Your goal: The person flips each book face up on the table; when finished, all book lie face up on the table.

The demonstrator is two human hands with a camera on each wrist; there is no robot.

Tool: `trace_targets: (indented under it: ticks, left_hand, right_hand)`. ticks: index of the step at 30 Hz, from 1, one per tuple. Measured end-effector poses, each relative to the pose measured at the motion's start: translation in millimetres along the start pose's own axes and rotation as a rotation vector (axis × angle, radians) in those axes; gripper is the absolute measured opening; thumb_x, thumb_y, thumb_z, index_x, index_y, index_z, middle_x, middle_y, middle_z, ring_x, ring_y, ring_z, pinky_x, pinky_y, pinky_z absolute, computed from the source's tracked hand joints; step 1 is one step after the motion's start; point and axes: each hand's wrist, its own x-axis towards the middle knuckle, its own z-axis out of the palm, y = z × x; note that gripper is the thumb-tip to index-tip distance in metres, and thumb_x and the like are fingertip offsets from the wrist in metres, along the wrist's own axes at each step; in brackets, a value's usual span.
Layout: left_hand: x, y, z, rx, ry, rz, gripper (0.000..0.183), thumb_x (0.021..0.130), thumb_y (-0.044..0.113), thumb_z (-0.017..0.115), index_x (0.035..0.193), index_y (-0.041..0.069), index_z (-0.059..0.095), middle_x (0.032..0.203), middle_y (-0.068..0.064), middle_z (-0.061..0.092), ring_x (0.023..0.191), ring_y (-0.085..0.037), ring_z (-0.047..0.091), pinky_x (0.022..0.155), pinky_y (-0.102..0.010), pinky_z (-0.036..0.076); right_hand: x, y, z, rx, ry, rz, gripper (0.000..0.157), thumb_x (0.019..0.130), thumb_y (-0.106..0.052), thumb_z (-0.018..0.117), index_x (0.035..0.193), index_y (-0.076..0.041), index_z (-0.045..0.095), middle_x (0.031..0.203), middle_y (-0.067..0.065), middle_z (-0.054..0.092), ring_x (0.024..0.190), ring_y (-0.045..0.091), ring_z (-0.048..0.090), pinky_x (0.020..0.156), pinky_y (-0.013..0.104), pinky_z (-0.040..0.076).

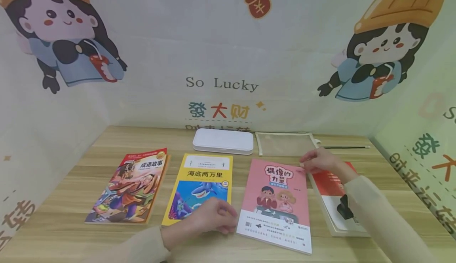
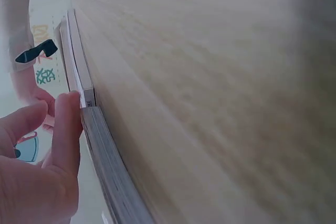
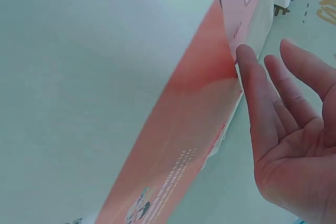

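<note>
A pink book point(image 1: 272, 192) lies face up on the wooden table, slightly turned, between a yellow book point(image 1: 203, 174) and a thick red-and-white book point(image 1: 336, 215). My left hand point(image 1: 213, 217) is over the yellow book's lower right, its fingertips right at the pink book's left edge. In the left wrist view, its extended fingers point(image 2: 67, 124) meet the books' edges. At the pink book's far right corner is my right hand point(image 1: 325, 161), partly covering the red-and-white book. The right wrist view shows its index fingertip point(image 3: 244, 53) touching that corner, the other fingers relaxed.
Left of the yellow book lies a colourful storybook point(image 1: 132, 188) with a red top band. Along the back stand a white case point(image 1: 223, 141), a mesh pouch point(image 1: 285, 143) and a thin dark pencil point(image 1: 347, 147). Printed cloth walls point(image 1: 156, 57) enclose the table.
</note>
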Motion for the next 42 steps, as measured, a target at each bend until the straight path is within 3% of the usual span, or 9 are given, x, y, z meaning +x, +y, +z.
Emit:
trace_targets:
  ticks: [9,17,19,24,32,35,42]
  left_hand:
    - [-4.9,-0.2,2.0,0.015,-0.059,-0.031,0.027,0.075,0.008,0.068,0.099,-0.002,0.061,0.078,-0.008,0.064,0.067,-0.022,0.061,0.059,-0.032,0.053]
    - [-9.5,-1.1,5.1,0.051,-0.077,-0.034,0.036,0.075,0.010,0.070,0.108,0.002,0.059,0.098,-0.008,0.062,0.075,-0.019,0.062,0.064,-0.033,0.052]
    - [-11.0,-0.9,6.0,0.105,-0.072,-0.021,0.039,0.075,0.013,0.070,0.111,0.005,0.059,0.104,-0.007,0.061,0.091,-0.023,0.058,0.075,-0.038,0.049]
    - [-16.1,-1.1,7.2,0.177,-0.075,0.000,0.044,0.075,0.020,0.069,0.116,0.008,0.057,0.111,-0.003,0.057,0.106,-0.026,0.048,0.088,-0.050,0.037]
    - [-24.2,-3.0,9.9,0.086,-0.108,-0.047,0.050,0.077,0.023,0.068,0.121,0.006,0.052,0.117,-0.005,0.054,0.111,-0.029,0.045,0.089,-0.052,0.036]
    - [-24.8,-3.9,10.7,0.075,-0.105,-0.029,0.051,0.077,0.022,0.068,0.121,0.004,0.051,0.117,-0.006,0.054,0.110,-0.029,0.046,0.089,-0.051,0.036]
    - [-25.4,-5.1,13.2,0.039,-0.105,-0.031,0.048,0.079,0.019,0.065,0.122,0.002,0.050,0.118,-0.008,0.053,0.104,-0.028,0.050,0.087,-0.050,0.038]
  right_hand:
    - [-3.3,-2.1,5.2,-0.059,0.032,0.064,0.035,0.077,-0.004,0.061,0.108,0.011,0.054,0.096,0.017,0.059,0.078,0.022,0.058,0.071,0.034,0.051]
    - [-2.6,1.1,7.2,-0.026,-0.018,0.021,0.034,0.077,0.002,0.058,0.107,0.016,0.050,0.096,0.022,0.057,0.079,0.022,0.059,0.072,0.035,0.051]
    - [-3.6,1.9,7.5,-0.016,-0.024,0.011,0.034,0.077,0.003,0.058,0.107,0.017,0.050,0.098,0.023,0.057,0.080,0.023,0.059,0.072,0.035,0.051]
    - [-5.0,1.6,8.7,-0.036,-0.024,-0.018,0.031,0.078,0.002,0.057,0.105,0.016,0.051,0.101,0.024,0.056,0.083,0.024,0.058,0.074,0.035,0.050]
    - [4.4,-0.8,12.2,-0.101,-0.027,-0.128,0.030,0.078,0.000,0.058,0.103,0.016,0.053,0.098,0.023,0.058,0.086,0.026,0.056,0.076,0.035,0.048]
    - [8.2,-1.2,14.1,-0.092,-0.021,-0.149,0.030,0.077,0.001,0.058,0.103,0.016,0.053,0.098,0.024,0.058,0.089,0.029,0.055,0.076,0.035,0.048]
    - [10.1,0.0,20.4,-0.076,0.004,-0.035,0.030,0.078,0.002,0.059,0.104,0.015,0.051,0.095,0.022,0.057,0.080,0.023,0.057,0.068,0.033,0.051]
